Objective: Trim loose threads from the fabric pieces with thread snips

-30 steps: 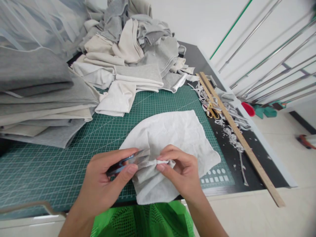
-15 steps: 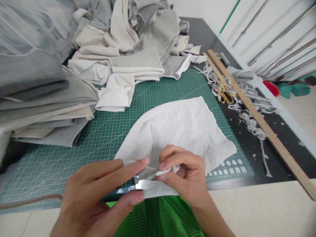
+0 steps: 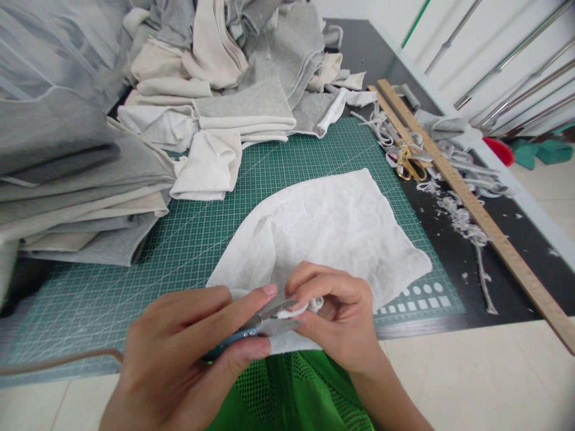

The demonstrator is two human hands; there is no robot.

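In my left hand (image 3: 193, 347) are small thread snips (image 3: 252, 333) with a blue handle, the thumb below and the forefinger stretched along the top. Their blades point right, at a narrow rolled white edge of cloth (image 3: 291, 312). My right hand (image 3: 336, 305) pinches this edge between thumb and fingers; a curled end pokes out by the forefinger. Beyond both hands a white cloth piece (image 3: 323, 221) lies spread out, with its near part drawn up under them. Whether the blades touch the edge is hard to see.
A green cutting mat (image 3: 287, 158) covers much of the dark table. Grey and cream fabric stacks (image 3: 76, 179) stand left, and a fabric heap (image 3: 251, 78) lies behind. At right are a wooden ruler (image 3: 476, 215), gold-handled scissors (image 3: 411, 164) and cloth scraps (image 3: 460, 218).
The snips have tilted and moved a little right, with their blades now closer along the white edge. My right hand stays pinched in nearly the same place.
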